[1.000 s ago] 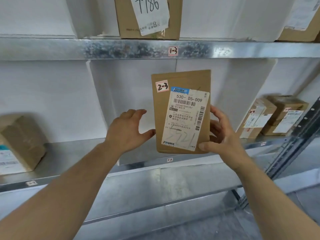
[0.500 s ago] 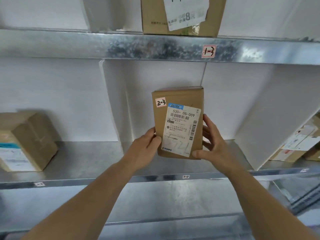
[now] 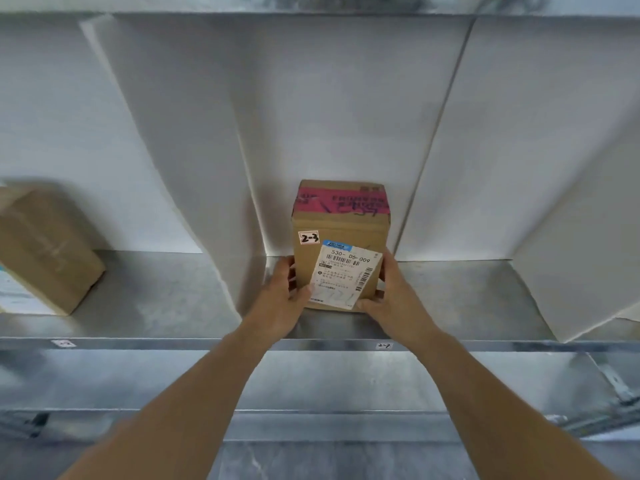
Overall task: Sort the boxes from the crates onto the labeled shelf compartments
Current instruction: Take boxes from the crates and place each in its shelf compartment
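On shelf (image 3: pixel 467 299) between white dividers (image 3: pixel 194 140), box (image 3: pixel 341 237) tagged 2-3 stands upright, left hand (image 3: pixel 280 303) and right hand (image 3: pixel 394 299) fingers curled against its lower sides, thumbs on front.

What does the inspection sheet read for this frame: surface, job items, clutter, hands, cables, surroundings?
Surface: metal shelf, edge tag unclear.
Job's things: box marked 2-3, pink tape on top, upright on the shelf between white dividers.
Clutter: second box in the compartment to the left.
Grippers: left hand and right hand grip the box's lower sides.
Cables: nothing seen.
Surroundings: white back wall.
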Demonstrator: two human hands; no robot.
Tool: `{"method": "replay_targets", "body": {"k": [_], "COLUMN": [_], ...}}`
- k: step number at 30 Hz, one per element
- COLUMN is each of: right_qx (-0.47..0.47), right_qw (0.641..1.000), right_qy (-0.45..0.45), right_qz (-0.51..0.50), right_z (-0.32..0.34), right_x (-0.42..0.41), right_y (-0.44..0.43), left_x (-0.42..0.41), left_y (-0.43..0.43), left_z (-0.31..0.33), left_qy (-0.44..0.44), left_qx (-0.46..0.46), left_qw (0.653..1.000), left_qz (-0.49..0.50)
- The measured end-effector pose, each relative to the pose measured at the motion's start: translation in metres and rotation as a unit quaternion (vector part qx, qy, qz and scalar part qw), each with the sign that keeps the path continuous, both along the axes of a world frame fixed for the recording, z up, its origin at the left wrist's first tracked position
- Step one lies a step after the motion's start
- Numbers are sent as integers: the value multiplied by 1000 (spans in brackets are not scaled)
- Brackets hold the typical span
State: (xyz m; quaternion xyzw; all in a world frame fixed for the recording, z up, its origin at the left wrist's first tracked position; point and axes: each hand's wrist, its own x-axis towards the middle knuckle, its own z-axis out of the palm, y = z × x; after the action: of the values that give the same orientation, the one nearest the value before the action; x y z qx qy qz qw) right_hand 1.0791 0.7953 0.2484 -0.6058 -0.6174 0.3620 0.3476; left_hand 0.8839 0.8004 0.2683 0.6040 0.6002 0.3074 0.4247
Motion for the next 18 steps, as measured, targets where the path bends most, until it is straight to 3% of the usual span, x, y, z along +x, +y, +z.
{"method": "replay_targets", "body": {"k": [8, 14, 18], "right_qx": [-21, 22, 68], "right_qw": [998, 979, 965], "right_qy": [-64, -201, -254], "right_qz": [13, -4, 11], "right_z": [-1, 26, 35], "right_x": [3, 13, 2], "right_y": [0, -37, -81], "left_x": [3, 2, 0], "left_y": [-8, -52, -102], "left_z": [-6, 2, 7], "left_qy": [30, 105, 211], "left_qx": [12, 19, 91], "left_qw": [999, 993, 966], "left_qz": [23, 47, 115]}}
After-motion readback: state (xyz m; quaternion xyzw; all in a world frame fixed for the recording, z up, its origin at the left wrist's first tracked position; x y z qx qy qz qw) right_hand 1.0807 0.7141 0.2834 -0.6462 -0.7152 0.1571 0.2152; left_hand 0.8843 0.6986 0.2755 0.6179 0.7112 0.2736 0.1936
